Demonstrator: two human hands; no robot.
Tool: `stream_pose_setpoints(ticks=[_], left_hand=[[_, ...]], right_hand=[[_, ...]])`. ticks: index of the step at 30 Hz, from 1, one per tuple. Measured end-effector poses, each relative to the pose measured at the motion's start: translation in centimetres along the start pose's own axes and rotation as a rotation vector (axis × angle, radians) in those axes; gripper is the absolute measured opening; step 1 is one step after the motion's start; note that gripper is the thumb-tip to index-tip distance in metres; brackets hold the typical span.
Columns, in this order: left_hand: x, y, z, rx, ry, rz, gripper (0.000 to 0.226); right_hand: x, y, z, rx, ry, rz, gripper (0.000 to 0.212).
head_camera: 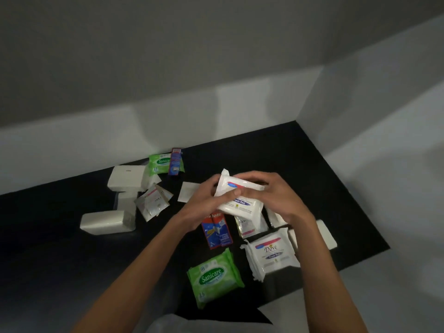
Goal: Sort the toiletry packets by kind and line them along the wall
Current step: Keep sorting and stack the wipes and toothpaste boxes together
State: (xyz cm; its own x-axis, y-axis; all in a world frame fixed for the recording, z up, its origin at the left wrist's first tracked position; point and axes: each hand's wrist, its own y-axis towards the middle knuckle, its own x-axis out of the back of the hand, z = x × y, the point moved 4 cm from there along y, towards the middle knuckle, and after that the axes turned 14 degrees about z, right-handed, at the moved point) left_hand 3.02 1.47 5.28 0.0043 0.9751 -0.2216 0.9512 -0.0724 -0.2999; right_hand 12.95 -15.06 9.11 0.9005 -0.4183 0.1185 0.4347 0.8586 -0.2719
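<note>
hands: left hand and right hand pinch opposite ends of stacked white packets
axis: runs hand to hand
wall: straight ahead, beyond both

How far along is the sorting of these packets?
Little looks done: a green wipes pack and a toothpaste box sit together by the wall. The left hand and right hand hold white Dove packs. The second green pack, toothpaste sachet and tissue packs lie scattered.

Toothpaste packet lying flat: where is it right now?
Head view, centre of the black mat: the toothpaste packet lies just below the left hand, above the near green wipes pack.
</note>
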Motion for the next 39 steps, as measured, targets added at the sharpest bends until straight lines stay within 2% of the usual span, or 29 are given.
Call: stream_pose_setpoints(ticks=[4, 8, 12, 15, 17, 21, 24, 31, 35, 39], left_hand=[[-3.0, 0.2, 1.2, -0.038, -0.146, -0.042, 0.032], [-5.6, -0.4, 3.1, -0.078, -0.157, -0.089, 0.026], [-7.7, -1.3, 4.9, 0.007, 0.083, -0.042, 0.033], [-7.7, -1.2, 6.4, -0.006, 0.417, -0.014, 0.032], [-7.7, -1.0, 7.3, -0.014, 0.578, 0.005, 0.029], [-7.8, -0.9, 8.5, -0.007, 0.7, 0.012, 0.022], [-7.8, -0.9, 9.0, 0.006, 0.775, -0.009, 0.019], [-7.9, -1.1, 8.8, -0.003, 0.747, -0.018, 0.022], [-6.9, -1.6, 9.0, 0.009, 0.63, -0.023, 0.014], [-5.9, -2.3, 8.9, 0.005, 0.584, -0.052, 0.021]], right_hand=[[0.7, -4.4, -2.1, -0.044, 0.073, -0.39, 0.037], [-0.8, -8.5, -5.4, -0.096, 0.188, -0.472, 0.033], [-1.9, -11.2, -7.7, -0.217, 0.016, -0.597, 0.023], [-2.6, -12.4, -9.5, -0.305, -0.142, -0.681, 0.027], [-3.2, -12.8, -10.7, -0.354, -0.227, -0.704, 0.032], [-4.2, -12.7, -12.3, -0.394, -0.272, -0.71, 0.038], [-4.9, -12.5, -13.4, -0.447, -0.461, -0.718, 0.04], [-5.3, -12.5, -13.8, -0.456, -0.484, -0.761, 0.042], [-5.4, -12.5, -14.8, -0.488, -0.598, -0.724, 0.056], [-5.3, -12.9, -14.9, -0.444, -0.523, -0.717, 0.049]])
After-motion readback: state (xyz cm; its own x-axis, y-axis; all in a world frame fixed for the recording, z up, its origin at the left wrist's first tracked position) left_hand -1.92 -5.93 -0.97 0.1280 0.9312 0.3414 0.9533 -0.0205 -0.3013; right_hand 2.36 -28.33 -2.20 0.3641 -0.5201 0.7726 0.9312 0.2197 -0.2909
